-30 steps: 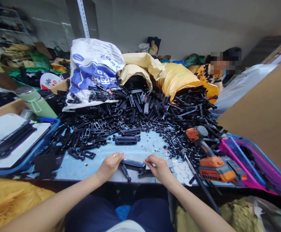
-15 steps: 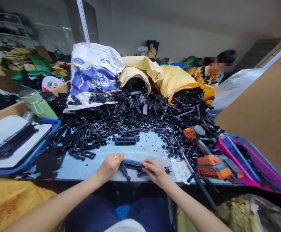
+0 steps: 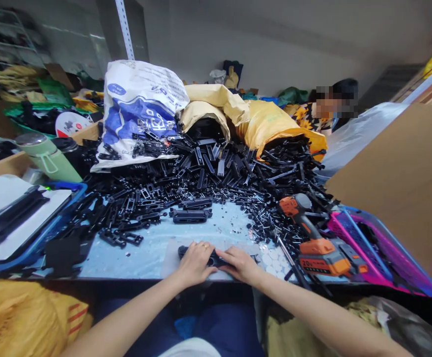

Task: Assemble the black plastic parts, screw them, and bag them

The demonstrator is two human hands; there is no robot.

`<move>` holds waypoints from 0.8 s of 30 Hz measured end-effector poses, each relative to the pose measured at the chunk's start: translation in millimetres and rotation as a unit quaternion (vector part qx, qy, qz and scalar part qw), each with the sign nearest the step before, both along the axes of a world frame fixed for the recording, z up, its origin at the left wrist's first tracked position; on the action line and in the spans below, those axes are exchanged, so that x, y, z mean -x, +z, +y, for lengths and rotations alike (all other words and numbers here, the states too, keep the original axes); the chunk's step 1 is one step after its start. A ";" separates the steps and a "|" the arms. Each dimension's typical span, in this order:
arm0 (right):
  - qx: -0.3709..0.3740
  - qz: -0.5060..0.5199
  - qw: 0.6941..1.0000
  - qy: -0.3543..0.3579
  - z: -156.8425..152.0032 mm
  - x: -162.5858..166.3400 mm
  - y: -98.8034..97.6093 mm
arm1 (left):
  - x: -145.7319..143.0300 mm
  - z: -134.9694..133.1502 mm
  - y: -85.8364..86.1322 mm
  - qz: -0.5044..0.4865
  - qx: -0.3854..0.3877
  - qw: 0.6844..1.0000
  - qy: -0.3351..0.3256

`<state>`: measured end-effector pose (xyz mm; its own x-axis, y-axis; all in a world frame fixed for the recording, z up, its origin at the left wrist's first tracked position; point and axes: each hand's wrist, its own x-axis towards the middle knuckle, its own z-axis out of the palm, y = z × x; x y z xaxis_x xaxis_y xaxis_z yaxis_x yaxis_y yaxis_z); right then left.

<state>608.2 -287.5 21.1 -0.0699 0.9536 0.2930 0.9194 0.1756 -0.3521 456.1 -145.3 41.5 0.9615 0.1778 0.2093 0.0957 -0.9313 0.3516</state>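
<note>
My left hand [image 3: 195, 262] and my right hand [image 3: 239, 264] meet at the near edge of the pale blue table [image 3: 141, 253]. Both are closed on the same long black plastic part [image 3: 197, 254], which lies flat under my fingers. A ring shows on my left hand. Behind my hands, single black parts [image 3: 189, 215] lie apart, and a large heap of black plastic parts [image 3: 216, 171] covers the table's middle and back.
An orange cordless drill [image 3: 318, 243] lies to the right, beside a pink and blue basket [image 3: 372, 248]. A blue tray [image 3: 33, 233] and a green flask [image 3: 48, 157] stand left. White and yellow sacks [image 3: 141, 106] rise behind the heap. Another person sits at the back right.
My left hand has moved right and closed on the black part beside my right hand. The loose pieces that stuck out under the part are now out of sight.
</note>
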 end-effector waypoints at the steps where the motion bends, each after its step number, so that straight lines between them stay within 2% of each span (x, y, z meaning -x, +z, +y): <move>1: 0.009 -0.003 1.000 0.019 1.6 -4.5 3.0 | 0.0 0.1 0.5 -0.002 -0.001 1.000 -0.001; 4: 0.022 0.000 0.999 0.037 2.7 -12.5 12.4 | -0.1 -2.0 4.1 -0.009 -0.005 1.000 0.008; 8: -0.001 -0.025 1.000 -0.017 5.1 -0.8 30.6 | 15.0 -11.2 6.4 -0.086 -0.030 0.995 0.034; 10: -0.055 -0.020 0.997 -0.055 15.4 16.7 40.1 | 29.6 -18.1 4.2 -0.114 -0.049 0.986 0.110; 12: -0.091 -0.001 0.995 -0.042 33.5 38.7 45.9 | 42.8 -24.2 1.7 -0.078 -0.055 0.973 0.212; 15: -0.053 0.028 0.998 0.020 65.1 67.0 44.9 | 50.8 -28.5 2.2 0.035 -0.028 0.952 0.304; 19: -0.015 0.097 0.995 0.004 85.5 77.9 34.9 | 44.6 -23.9 8.3 0.111 0.033 0.933 0.340; 24: -0.014 0.135 0.991 -0.013 84.0 75.8 31.0 | 44.4 -15.2 5.5 0.088 0.028 0.938 0.334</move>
<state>532.4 -203.5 52.2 0.0391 0.9455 0.3232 0.7968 0.1657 -0.5811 411.7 -160.6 47.0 0.6508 0.7586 0.0302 0.7123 -0.6239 0.3217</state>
